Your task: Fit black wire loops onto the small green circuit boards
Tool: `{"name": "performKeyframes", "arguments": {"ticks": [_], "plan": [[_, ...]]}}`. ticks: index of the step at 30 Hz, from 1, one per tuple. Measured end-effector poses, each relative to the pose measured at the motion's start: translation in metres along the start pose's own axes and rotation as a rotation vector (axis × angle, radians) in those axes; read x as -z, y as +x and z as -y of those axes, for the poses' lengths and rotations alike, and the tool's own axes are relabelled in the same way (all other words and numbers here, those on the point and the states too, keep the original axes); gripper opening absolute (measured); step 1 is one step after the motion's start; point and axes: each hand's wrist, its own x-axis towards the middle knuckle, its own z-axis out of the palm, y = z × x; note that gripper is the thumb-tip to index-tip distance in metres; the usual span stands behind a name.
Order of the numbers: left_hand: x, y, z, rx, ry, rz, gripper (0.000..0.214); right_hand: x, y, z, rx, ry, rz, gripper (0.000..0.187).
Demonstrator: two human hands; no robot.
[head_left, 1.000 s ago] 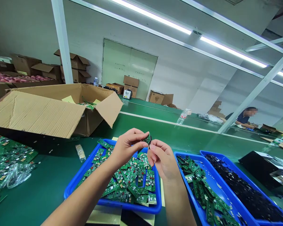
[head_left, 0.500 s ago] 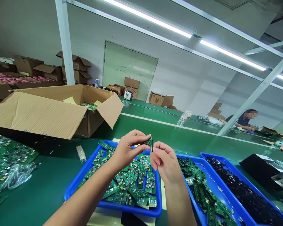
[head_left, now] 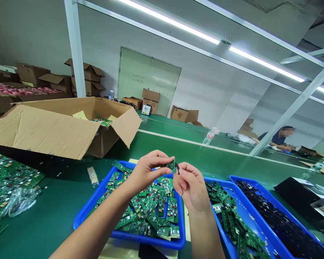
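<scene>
boards [head_left: 151, 207] fill the blue tray [head_left: 140, 238] at the table's [head_left: 56, 212] near edge. above it, left hand [head_left: 147, 172] pinches a green board [head_left: 170, 165]; right hand [head_left: 191, 185], just beside, pinches a black part [head_left: 177, 167] at its edge. cardboard box [head_left: 56, 126] sits beyond, left.

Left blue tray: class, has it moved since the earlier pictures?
No. The left blue tray stays put, its far corner equally close to the flap of the cardboard box; only the camera shifted.

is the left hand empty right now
No, the left hand pinches a small green board above the blue tray, with the right hand holding a thin black part beside it.
</scene>
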Motion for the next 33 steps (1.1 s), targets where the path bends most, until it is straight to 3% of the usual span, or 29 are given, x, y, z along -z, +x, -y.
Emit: {"name": "performKeyframes", "arguments": {"ticks": [5,16,21,25,27,29,33], "plan": [[0.0,-0.001,0.0,-0.017,0.006,-0.022,0.025,0.001,-0.001,0.001,-0.024,-0.063,0.015,0.018],[-0.001,0.001,0.0,0.147,-0.179,0.04,0.023,0.011,0.011,-0.008,-0.081,-0.2,0.057,0.022],[-0.002,0.001,-0.002,0.23,-0.21,0.11,0.029,0.02,0.014,-0.006,0.06,-0.475,-0.062,0.017],[-0.007,-0.001,-0.005,0.361,-0.383,0.124,0.036,0.012,0.008,-0.004,0.291,-0.686,-0.19,0.01],[-0.009,-0.001,-0.007,0.446,-0.514,0.113,0.036,0.008,0.004,-0.004,0.418,-0.721,-0.236,0.005],[-0.01,-0.002,-0.011,0.495,-0.607,0.097,0.035,0.007,0.001,-0.004,0.499,-0.702,-0.256,0.011],[-0.01,-0.003,-0.016,0.516,-0.65,0.085,0.032,0.008,-0.002,-0.003,0.517,-0.685,-0.198,0.015]]}}
